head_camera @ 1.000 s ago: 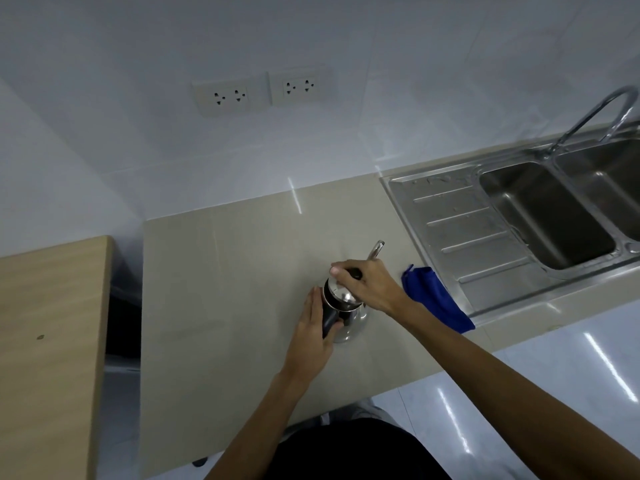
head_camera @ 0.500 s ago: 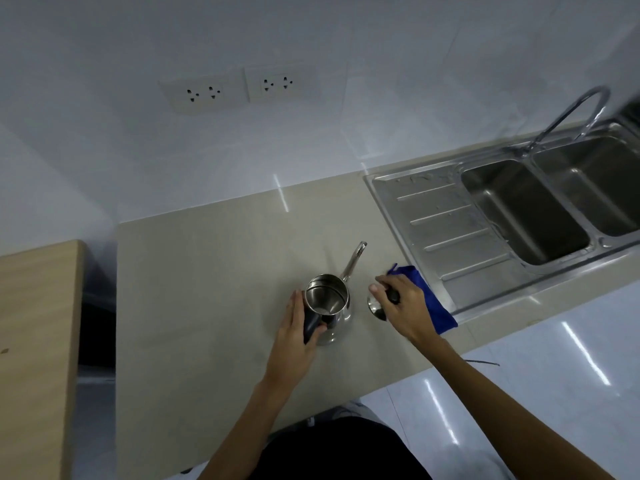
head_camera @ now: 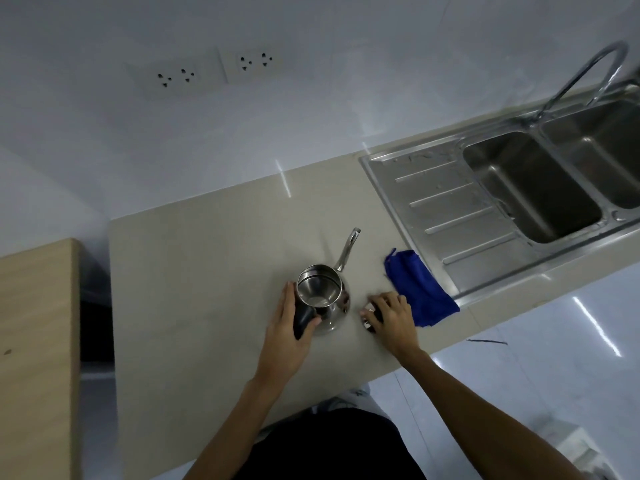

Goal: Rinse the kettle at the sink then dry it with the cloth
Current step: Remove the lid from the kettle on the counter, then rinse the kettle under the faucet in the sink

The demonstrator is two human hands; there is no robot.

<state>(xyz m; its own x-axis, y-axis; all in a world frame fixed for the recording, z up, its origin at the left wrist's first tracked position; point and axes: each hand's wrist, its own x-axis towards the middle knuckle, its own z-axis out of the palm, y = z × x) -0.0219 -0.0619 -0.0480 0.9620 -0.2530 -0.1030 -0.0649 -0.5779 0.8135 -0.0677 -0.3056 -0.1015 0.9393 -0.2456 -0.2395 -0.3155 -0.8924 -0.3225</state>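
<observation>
A small steel kettle (head_camera: 320, 289) with a long thin spout stands upright and lidless on the beige counter (head_camera: 194, 271). My left hand (head_camera: 289, 327) is wrapped around its black handle. To the right, my right hand (head_camera: 389, 318) rests on the kettle's lid (head_camera: 367, 315), pressed against the counter; most of the lid is hidden under my fingers. A blue cloth (head_camera: 419, 292) lies crumpled just right of that hand, beside the steel sink's drainboard (head_camera: 446, 202). The sink basin (head_camera: 530, 188) and curved tap (head_camera: 588, 71) are at the far right.
A wooden surface (head_camera: 34, 341) stands to the left across a dark gap. Wall sockets (head_camera: 211, 69) sit above the counter on the white wall. A second basin (head_camera: 606, 150) lies at the right edge. The counter's front edge runs close to my body.
My right hand lifted the lid off the kettle, carried it to the right and set it down on the counter beside the cloth. My left hand kept hold of the handle.
</observation>
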